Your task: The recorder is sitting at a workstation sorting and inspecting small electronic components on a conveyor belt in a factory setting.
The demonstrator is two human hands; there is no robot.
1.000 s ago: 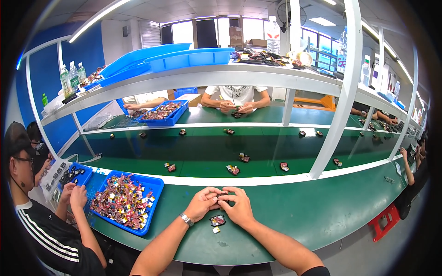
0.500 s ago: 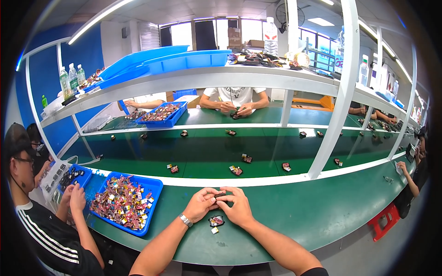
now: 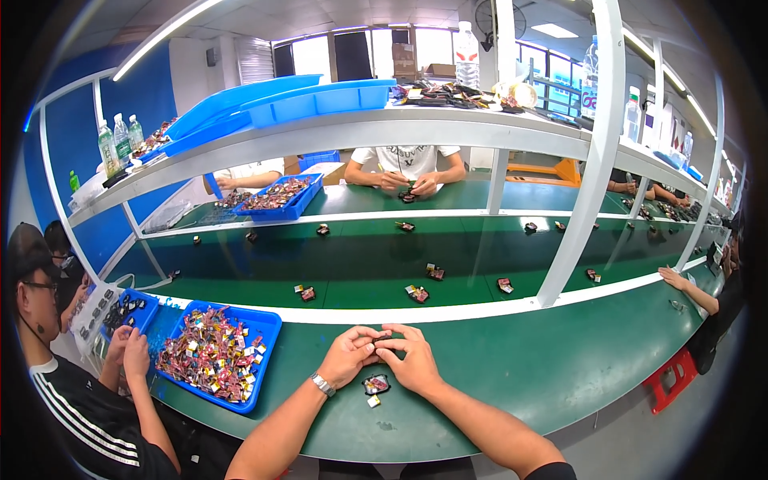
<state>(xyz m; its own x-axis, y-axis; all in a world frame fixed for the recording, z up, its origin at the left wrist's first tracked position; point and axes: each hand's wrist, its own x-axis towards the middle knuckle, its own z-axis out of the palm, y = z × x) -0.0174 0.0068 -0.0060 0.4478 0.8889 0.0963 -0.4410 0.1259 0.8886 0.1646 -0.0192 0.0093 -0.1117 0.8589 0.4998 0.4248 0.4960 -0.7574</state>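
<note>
Belt parts (image 3: 417,294) drifted farther from heaped blue tray (image 3: 271,326), right of which my left hand (image 3: 347,358) and right hand (image 3: 413,363), fingers clamped on dark part (image 3: 382,340), likely want even pressure.

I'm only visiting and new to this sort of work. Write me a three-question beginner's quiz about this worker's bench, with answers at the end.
1. Which wrist, left or right, wears the silver watch?
2. True or false: the left hand and right hand both have fingers at the small dark piece.
3. What lies on the green bench, just below the hands in the picture?
A. plastic bottle
B. small part with a pale tab
C. red stool

Key: 1. left; 2. true; 3. B
</note>
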